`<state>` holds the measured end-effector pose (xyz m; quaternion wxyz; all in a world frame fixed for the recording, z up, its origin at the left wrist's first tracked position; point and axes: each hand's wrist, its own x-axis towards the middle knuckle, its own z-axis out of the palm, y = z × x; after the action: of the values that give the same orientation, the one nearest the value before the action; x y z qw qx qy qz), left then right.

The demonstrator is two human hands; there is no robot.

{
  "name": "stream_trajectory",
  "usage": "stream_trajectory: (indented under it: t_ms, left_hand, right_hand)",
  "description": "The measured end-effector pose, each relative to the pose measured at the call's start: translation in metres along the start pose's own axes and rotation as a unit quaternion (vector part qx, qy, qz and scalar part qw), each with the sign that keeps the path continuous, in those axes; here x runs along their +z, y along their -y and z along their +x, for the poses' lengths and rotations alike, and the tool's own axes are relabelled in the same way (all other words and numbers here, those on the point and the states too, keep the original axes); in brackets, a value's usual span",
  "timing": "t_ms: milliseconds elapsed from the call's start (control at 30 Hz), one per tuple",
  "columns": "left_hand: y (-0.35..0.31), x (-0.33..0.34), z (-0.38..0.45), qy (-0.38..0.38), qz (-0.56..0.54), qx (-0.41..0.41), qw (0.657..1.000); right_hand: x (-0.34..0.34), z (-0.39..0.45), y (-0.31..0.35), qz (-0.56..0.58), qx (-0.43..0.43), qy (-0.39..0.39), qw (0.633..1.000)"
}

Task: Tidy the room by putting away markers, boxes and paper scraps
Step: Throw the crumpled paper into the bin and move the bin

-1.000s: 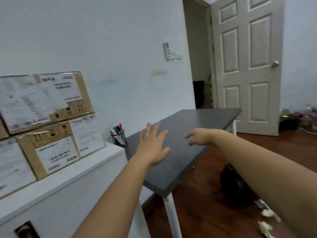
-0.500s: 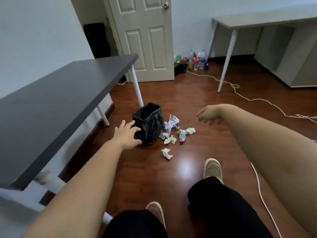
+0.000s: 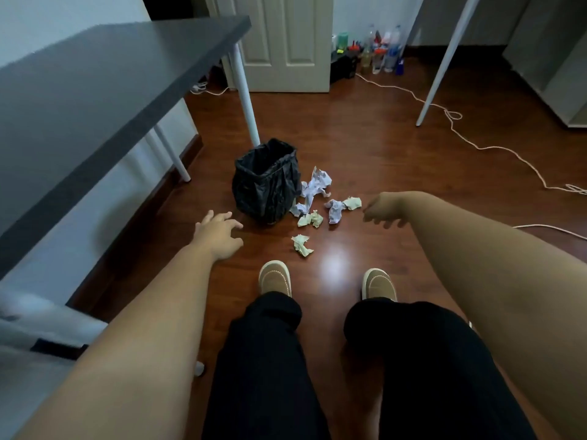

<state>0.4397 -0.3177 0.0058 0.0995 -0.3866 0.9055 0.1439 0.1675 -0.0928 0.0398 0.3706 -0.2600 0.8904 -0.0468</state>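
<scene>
Several crumpled paper scraps [image 3: 317, 198] lie on the wooden floor, white and pale green, just right of a bin lined with a black bag [image 3: 266, 181]. One green scrap [image 3: 301, 245] lies apart, nearer my feet. My left hand [image 3: 217, 231] hovers above the floor left of the bin, fingers spread, holding nothing. My right hand [image 3: 382, 209] hangs right of the scraps, fingers loosely curled downward, nothing in it. Both hands are apart from the paper.
A dark grey table [image 3: 95, 100] on white legs runs along the left wall. A white cable [image 3: 470, 142] snakes over the floor at the right. Bottles [image 3: 378, 52] stand by the white door [image 3: 286, 42]. A second table leg [image 3: 443, 61] stands at the right. My two shoes [image 3: 275, 277] are below the scraps.
My view has swung from the wall and boxes down to the floor. Both hands have dropped lower toward the bin and scraps, and both feet now stand side by side.
</scene>
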Motion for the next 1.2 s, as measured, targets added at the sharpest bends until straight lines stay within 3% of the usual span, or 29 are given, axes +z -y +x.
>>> stream_trajectory:
  t_ms: [200,400,567,800,1200]
  left_hand:
    - [-0.026,-0.003,0.047,0.032,0.032,0.016,0.999]
    - [-0.097,0.012,0.116,0.092,0.088,0.056,0.990]
    - [-0.155,0.027,0.171,0.140,0.144,0.120,0.972]
    - [-0.173,0.025,0.243,0.161,0.121,0.127,0.971]
    - [-0.127,0.095,0.338,0.251,0.063,0.030,0.965]
  right_hand:
    - [0.003,0.035,-0.008,0.013,-0.018,0.020,1.000]
    - [0.008,0.092,-0.056,0.226,0.013,0.062,0.972]
    - [-0.010,0.131,-0.096,0.295,0.053,0.032,0.953]
    - [-0.044,0.204,-0.109,0.290,0.131,-0.031,0.948]
    - [-0.047,0.343,-0.046,0.084,0.041,0.003,0.996]
